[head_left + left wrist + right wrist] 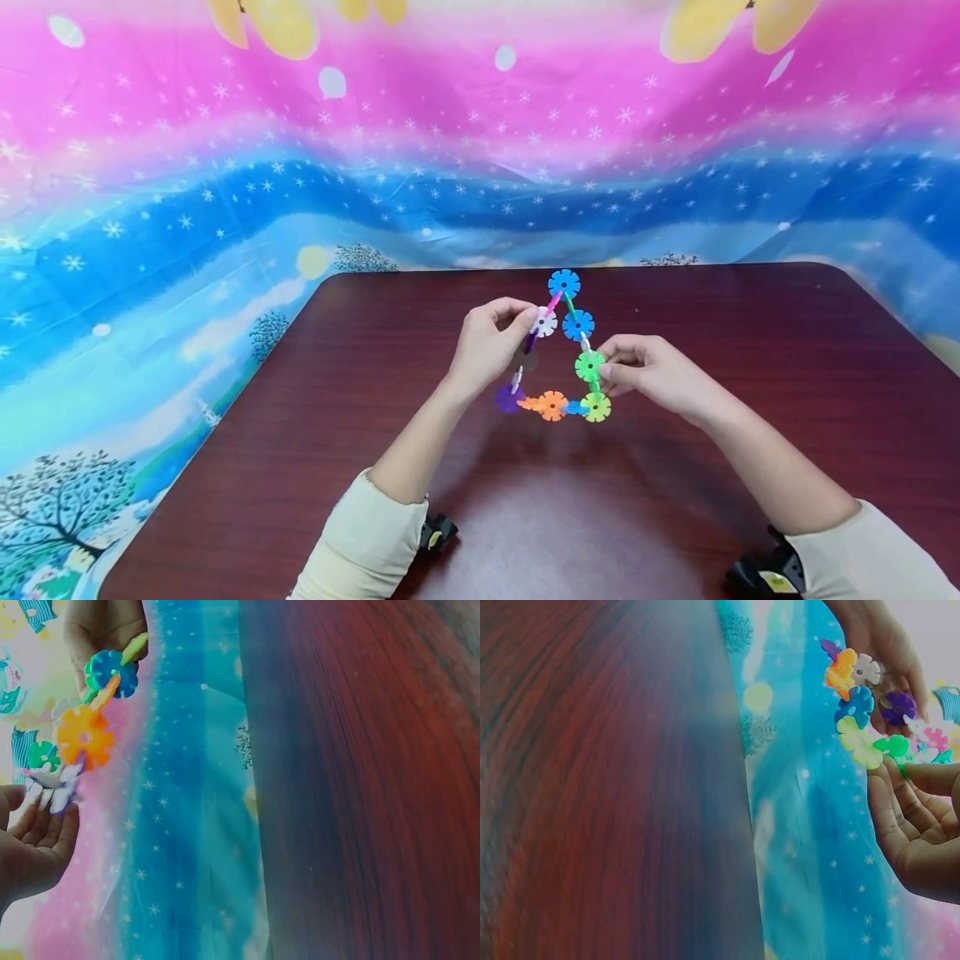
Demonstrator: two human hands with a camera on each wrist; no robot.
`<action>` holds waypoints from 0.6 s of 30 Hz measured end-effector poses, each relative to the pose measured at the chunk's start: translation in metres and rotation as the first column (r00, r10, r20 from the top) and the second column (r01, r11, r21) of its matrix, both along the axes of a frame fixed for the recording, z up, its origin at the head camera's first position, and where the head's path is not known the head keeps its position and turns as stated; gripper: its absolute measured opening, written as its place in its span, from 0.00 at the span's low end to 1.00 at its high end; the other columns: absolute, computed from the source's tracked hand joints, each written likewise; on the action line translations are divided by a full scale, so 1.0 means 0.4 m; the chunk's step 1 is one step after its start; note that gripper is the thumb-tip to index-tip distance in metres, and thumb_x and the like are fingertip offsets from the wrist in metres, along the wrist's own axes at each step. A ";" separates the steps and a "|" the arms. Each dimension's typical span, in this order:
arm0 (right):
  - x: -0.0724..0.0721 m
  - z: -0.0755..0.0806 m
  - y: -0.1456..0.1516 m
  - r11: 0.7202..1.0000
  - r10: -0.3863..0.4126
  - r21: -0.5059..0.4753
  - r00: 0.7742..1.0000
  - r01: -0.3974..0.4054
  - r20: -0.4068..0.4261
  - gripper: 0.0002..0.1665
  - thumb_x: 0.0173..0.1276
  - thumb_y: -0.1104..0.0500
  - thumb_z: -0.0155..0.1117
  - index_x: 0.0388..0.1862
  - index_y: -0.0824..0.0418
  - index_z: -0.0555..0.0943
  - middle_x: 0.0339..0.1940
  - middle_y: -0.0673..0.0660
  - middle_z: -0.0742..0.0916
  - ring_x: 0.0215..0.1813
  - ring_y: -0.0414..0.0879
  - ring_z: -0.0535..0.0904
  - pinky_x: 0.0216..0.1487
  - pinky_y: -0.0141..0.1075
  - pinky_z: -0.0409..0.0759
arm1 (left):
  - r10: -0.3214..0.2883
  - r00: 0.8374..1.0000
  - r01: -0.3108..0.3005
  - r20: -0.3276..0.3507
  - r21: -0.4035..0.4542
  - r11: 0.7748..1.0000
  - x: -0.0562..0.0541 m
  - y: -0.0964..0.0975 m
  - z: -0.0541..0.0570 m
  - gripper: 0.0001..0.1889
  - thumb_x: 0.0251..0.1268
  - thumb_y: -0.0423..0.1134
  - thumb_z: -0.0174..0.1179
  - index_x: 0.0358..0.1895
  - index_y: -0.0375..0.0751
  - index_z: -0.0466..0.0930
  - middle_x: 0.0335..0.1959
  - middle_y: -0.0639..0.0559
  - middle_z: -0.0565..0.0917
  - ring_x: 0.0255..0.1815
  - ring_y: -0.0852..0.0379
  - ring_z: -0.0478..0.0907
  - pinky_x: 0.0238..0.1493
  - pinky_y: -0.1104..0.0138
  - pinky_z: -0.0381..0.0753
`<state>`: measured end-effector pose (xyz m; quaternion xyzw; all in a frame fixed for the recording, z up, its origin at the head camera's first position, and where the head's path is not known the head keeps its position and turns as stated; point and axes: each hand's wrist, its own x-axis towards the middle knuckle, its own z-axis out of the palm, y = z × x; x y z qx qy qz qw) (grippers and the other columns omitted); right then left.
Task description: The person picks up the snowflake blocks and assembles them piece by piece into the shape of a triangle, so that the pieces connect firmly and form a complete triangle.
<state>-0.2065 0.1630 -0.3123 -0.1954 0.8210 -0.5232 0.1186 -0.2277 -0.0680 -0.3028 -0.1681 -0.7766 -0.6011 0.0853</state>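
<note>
Both hands hold up a roughly triangular loop of notched plastic snowflake discs, linked edge to edge, above the table. At its top is a blue disc (564, 284). My left hand (483, 346) pinches the white disc (545, 322) on the left side between thumb and fingers. On the right side, my right hand (656, 375) pinches the green disc (589, 366). Along the bottom run a purple disc (508, 398), an orange disc (552, 406) and a yellow-green disc (597, 407). The right wrist view shows the yellow-green disc (860, 742) close above the right fingertips.
Beneath the hands lies a dark red wood-grain table (360, 358) with rounded far corners. A pink and blue patterned cloth (480, 133) hangs behind it and along the left side. Black wrist devices (438, 532) sit at both cream sleeves (367, 533).
</note>
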 end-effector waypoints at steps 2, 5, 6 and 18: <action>-0.002 0.000 0.012 1.000 -0.004 -0.003 1.000 0.004 0.004 0.11 0.66 0.63 0.58 0.44 0.70 0.75 0.35 0.61 0.82 0.37 0.52 0.80 0.41 0.39 0.81 | 0.001 1.000 0.000 0.027 -0.043 0.999 -0.005 -0.003 -0.008 0.11 0.65 0.41 0.57 0.43 0.37 0.81 0.30 0.49 0.83 0.28 0.56 0.82 0.37 0.65 0.79; -0.007 -0.004 0.032 1.000 -0.025 0.014 1.000 0.025 0.011 0.12 0.67 0.63 0.57 0.45 0.70 0.74 0.34 0.61 0.82 0.38 0.52 0.80 0.42 0.39 0.80 | 0.016 0.998 -0.007 0.064 -0.141 0.990 -0.016 -0.003 -0.027 0.11 0.65 0.41 0.57 0.44 0.38 0.81 0.32 0.48 0.83 0.33 0.57 0.80 0.37 0.67 0.78; -0.009 -0.006 0.038 0.999 -0.032 0.017 0.999 0.032 0.015 0.12 0.67 0.63 0.57 0.45 0.70 0.74 0.34 0.61 0.82 0.38 0.52 0.80 0.42 0.40 0.80 | 0.017 0.997 -0.003 0.077 -0.176 0.984 -0.020 -0.003 -0.034 0.11 0.65 0.42 0.57 0.43 0.38 0.81 0.32 0.48 0.83 0.33 0.56 0.80 0.36 0.68 0.77; -0.060 -0.045 0.075 0.998 -0.027 0.063 0.997 0.023 0.076 0.15 0.68 0.66 0.53 0.50 0.74 0.70 0.31 0.60 0.81 0.35 0.51 0.79 0.44 0.48 0.79 | -0.145 0.927 0.239 0.345 -0.247 0.939 -0.079 0.018 -0.083 0.08 0.65 0.31 0.56 0.37 0.28 0.80 0.24 0.45 0.82 0.24 0.57 0.79 0.34 0.60 0.81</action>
